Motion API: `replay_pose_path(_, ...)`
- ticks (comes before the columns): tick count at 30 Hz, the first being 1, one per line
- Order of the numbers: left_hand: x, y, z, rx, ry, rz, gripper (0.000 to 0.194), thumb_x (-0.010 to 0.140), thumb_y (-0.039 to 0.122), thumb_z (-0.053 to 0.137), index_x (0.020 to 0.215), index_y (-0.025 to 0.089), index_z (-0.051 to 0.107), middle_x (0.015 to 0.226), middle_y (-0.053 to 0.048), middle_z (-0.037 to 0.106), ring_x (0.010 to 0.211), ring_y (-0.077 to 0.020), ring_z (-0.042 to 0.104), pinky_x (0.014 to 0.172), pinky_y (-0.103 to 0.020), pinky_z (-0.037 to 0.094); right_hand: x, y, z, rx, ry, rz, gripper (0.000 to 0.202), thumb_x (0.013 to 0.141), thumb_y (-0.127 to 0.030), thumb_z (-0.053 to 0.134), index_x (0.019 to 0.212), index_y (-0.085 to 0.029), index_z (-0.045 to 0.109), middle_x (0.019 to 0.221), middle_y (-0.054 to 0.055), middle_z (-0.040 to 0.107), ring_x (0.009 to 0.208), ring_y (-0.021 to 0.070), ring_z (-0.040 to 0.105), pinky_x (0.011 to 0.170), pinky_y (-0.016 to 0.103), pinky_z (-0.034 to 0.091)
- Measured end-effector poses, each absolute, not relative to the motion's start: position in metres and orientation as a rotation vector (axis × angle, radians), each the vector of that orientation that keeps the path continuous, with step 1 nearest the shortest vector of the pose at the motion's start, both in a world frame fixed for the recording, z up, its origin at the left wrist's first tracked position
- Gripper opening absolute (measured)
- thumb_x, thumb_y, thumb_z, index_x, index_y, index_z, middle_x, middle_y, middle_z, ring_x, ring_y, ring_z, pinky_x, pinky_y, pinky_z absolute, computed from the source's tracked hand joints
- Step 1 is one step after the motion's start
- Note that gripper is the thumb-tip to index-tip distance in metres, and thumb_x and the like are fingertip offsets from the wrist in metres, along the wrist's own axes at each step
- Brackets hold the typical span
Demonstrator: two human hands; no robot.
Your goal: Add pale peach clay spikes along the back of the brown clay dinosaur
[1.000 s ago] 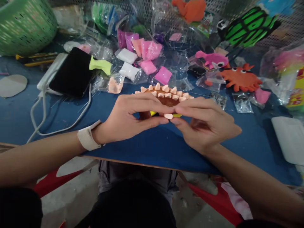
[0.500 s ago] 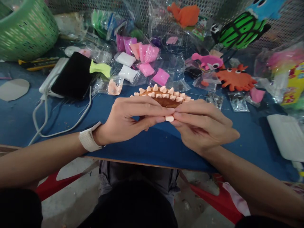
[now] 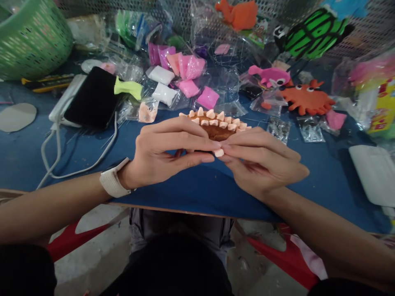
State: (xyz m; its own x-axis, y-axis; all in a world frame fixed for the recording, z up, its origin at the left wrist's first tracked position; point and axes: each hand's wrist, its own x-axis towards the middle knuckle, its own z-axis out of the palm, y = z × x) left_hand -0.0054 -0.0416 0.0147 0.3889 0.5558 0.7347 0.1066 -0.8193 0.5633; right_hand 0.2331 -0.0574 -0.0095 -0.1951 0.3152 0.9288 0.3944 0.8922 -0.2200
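Observation:
My right hand point(image 3: 265, 158) is closed, with a small pale peach piece of clay point(image 3: 219, 153) pinched between thumb and fingertips. From the other side, my left hand point(image 3: 168, 150) presses its index fingertip and thumb against the same piece, so both hands meet on it. Just beyond my fingers is a brown clay shape point(image 3: 216, 132) set with two rows of pale, tooth-like clay bits; my fingers hide its near side. A white-banded watch point(image 3: 115, 181) is on my left wrist.
Bagged pink clay point(image 3: 208, 97) and white clay point(image 3: 165, 94) lie behind. A black phone point(image 3: 92, 98), a cable and a green basket point(image 3: 37, 41) are at left. An orange crab figure point(image 3: 308, 98), a turtle figure point(image 3: 317, 35) and a white device point(image 3: 372, 174) are at right.
The small clay piece looks turned slightly between my fingertips. My left thumb has slipped a little away from the index finger. My left hand has shifted slightly left and up.

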Motion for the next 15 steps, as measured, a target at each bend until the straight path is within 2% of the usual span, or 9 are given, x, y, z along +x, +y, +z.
replay_pose_path(5, -0.0073, -0.0414, 0.0161, 2.284, 0.465, 1.43, 0.011, 0.099, 0.027, 0.092, 0.109, 0.032, 0.092, 0.109, -0.003, 0.089, 0.09, -0.0142, 0.083, 0.082, -0.026, 0.067, 0.2339, -0.0591, -0.0095, -0.537, -1.817, -0.044, 0.032, 0.099, -0.024, 0.092, 0.128, -0.034, 0.086, 0.106, 0.0, 0.091, 0.081, 0.0191, 0.086, 0.071, 0.036, 0.074)
replay_pose_path(8, -0.0088, -0.0408, 0.0169, 2.312, 0.482, 1.401, 0.01, 0.101, 0.027, 0.091, 0.109, 0.033, 0.092, 0.108, -0.003, 0.089, 0.088, -0.0135, 0.083, 0.082, -0.025, 0.068, 0.233, -0.0608, -0.0092, -0.524, -1.838, -0.028, 0.034, 0.099, -0.026, 0.092, 0.132, -0.032, 0.085, 0.11, 0.002, 0.091, 0.084, 0.0197, 0.086, 0.074, 0.036, 0.075)
replay_pose_path(15, -0.0089, -0.039, 0.013, 2.347, 0.485, 1.445, 0.014, 0.101, 0.029, 0.091, 0.115, 0.031, 0.092, 0.107, -0.002, 0.089, 0.089, -0.0136, 0.084, 0.085, -0.026, 0.071, 0.2302, -0.06, -0.0065, -0.542, -1.788, -0.033, 0.018, 0.099, -0.026, 0.093, 0.115, -0.029, 0.087, 0.098, 0.001, 0.09, 0.075, 0.0191, 0.085, 0.068, 0.035, 0.074)
